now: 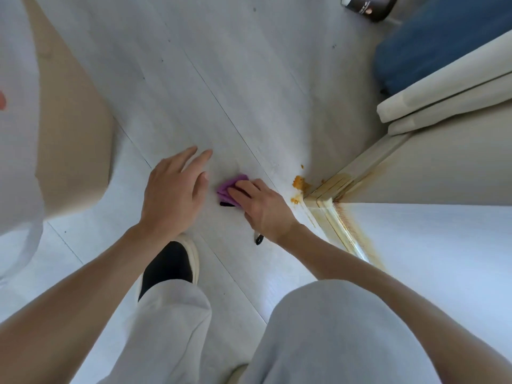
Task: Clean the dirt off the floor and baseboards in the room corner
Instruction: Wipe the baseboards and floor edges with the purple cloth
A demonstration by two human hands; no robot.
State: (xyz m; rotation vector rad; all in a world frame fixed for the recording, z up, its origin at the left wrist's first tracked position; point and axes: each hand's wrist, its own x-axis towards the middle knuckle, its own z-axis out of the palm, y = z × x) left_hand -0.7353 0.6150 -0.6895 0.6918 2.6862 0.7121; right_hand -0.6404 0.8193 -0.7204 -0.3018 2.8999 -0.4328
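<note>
The pale plank floor point(249, 79) fills most of the view, and nearly all of it looks free of dirt apart from a few small dark specks; the trouble sits at about 3 o'clock from centre, where the two baseboards point(340, 234) meet at the room corner. Both boards carry an orange-brown streak along their upper edge and up the wall, and it looks untouched, so I judge the baseboard work not yet begun. On the floor right against that corner lies the orange dirt point(299, 183), one clump with small crumbs at its 12 and 6 o'clock, also still there. The left hand point(173, 194) hovers at 9 o'clock of the cloth with fingers spread and straight, holding nothing. The right hand point(263, 206) rests on the purple cloth point(230, 188), its fingers lying fairly flat on it and pressing it to the floor, near the clump but short of it at its 9 o'clock. A thin black object point(259, 240) pokes out beneath the right wrist; I cannot tell what it is. By my reading, the task has barely started.
</note>
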